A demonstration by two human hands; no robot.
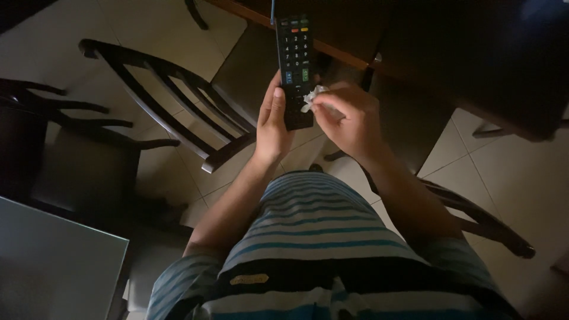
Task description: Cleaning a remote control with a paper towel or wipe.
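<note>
My left hand point(271, 121) grips the lower end of a long black remote control point(294, 59), held upright with its buttons facing me. My right hand point(351, 121) pinches a small crumpled white tissue point(312, 98) and presses it against the remote's right edge near its lower half. Both hands are raised in front of my striped shirt point(314, 237).
A dark wooden chair point(178, 101) with a slatted back stands to the left of my hands. A second dark chair point(65, 136) is at far left. A dark wooden table point(474, 59) fills the top right. A glass tabletop point(53, 266) sits at bottom left. The floor point(521, 184) is pale tile.
</note>
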